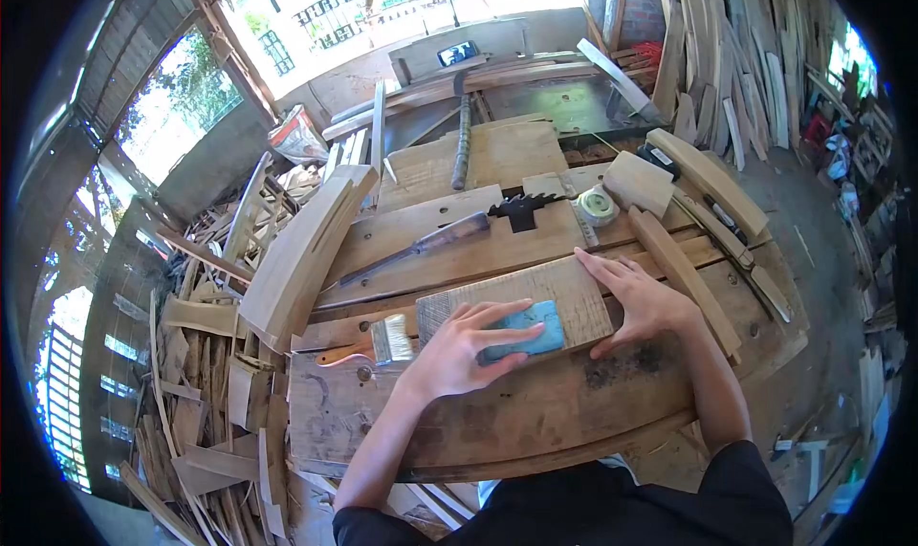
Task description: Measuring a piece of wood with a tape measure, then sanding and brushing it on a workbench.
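A thick rectangular wooden board [574,293] lies flat on the workbench [535,412] in front of me. My left hand [464,347] is closed over a blue sanding pad [535,328], pressing it on the board's top face, with fingers on top and the thumb along its near side. My right hand [645,302] grips the board's right end, fingertips at the far corner and thumb at the near edge. Just left of the board is a flat paintbrush [390,340] with pale bristles. Behind the board lies a chisel-like tool [416,250] with a worn handle.
A tape measure [595,207], a wooden block [639,185] and a wooden strip [684,283] lie to the right. A hammer [462,135] rests farther back. Thick shaped timber [306,259] stands at the bench's left. Wood scraps [210,412] fill the floor on the left.
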{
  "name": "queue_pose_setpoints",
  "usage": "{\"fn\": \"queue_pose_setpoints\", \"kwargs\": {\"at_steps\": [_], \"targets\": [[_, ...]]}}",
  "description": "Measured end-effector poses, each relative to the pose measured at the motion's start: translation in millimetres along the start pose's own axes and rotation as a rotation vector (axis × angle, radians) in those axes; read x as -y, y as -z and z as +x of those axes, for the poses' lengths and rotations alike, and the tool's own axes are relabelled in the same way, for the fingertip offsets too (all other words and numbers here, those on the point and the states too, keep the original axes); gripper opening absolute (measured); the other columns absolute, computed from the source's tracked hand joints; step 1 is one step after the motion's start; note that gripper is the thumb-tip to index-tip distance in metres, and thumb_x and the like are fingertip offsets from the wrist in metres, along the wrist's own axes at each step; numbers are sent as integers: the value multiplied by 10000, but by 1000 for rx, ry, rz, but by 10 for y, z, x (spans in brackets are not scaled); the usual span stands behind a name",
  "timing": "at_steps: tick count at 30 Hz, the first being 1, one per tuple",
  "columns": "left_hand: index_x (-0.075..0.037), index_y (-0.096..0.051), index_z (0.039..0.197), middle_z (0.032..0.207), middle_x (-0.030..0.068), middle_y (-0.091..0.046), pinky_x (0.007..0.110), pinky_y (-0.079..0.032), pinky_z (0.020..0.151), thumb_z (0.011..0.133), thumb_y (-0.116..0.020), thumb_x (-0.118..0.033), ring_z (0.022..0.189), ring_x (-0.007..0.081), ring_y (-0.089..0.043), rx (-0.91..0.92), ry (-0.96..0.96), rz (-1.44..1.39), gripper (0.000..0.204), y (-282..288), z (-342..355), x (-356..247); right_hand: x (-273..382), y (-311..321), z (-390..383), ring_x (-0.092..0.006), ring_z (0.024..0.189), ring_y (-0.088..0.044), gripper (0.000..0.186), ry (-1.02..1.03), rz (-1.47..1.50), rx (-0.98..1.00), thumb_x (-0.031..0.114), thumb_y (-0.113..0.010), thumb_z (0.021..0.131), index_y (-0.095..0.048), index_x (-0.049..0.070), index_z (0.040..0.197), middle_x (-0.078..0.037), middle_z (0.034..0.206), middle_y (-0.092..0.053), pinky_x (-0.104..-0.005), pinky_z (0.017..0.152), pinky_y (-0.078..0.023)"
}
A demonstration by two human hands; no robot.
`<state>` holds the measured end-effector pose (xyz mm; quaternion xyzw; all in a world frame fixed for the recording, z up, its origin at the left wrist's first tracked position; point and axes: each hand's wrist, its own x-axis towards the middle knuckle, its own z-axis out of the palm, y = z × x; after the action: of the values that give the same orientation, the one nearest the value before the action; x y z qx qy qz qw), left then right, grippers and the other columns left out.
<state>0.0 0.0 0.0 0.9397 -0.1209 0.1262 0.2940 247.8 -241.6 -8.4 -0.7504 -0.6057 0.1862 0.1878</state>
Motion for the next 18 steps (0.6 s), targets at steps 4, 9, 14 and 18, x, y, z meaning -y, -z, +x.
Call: {"fn": "queue_pose_setpoints", "kwargs": {"at_steps": [4,9,14,18], "targets": [[-272,-746,1379,1522,151,-627,505,-471,1182,921,-824,-191,1343,360,-645,-162,118,55,472,156,-137,225,28,16,-22,-457,1565,-313,1527,0,-21,-4,754,-912,613,-69,145,1731,-248,1693,-334,-548,1327,-171],[-248,-772,1339,1505,174,-637,501,-517,1126,894,-850,-189,1304,377,-670,-325,309,178,455,319,-333,438,35,9,8,-458,1562,-319,1537,10,-29,-18,747,-921,603,-68,142,1730,-250,1691,-337,-542,1327,-176],[-275,-752,1365,1510,141,-638,488,-514,1137,913,-843,-231,1324,323,-659,-91,64,46,463,12,-38,-92,23,2,-25,-470,1561,-312,1521,2,-12,-21,735,-927,604,-80,167,1732,-254,1687,-341,-528,1327,-187],[-291,-748,1369,1516,123,-638,487,-524,1127,916,-838,-235,1311,316,-671,-104,69,97,465,105,-132,57,63,16,-21,-459,1563,-315,1521,-15,-12,0,726,-932,604,-87,154,1731,-255,1685,-344,-520,1328,-192]]}}
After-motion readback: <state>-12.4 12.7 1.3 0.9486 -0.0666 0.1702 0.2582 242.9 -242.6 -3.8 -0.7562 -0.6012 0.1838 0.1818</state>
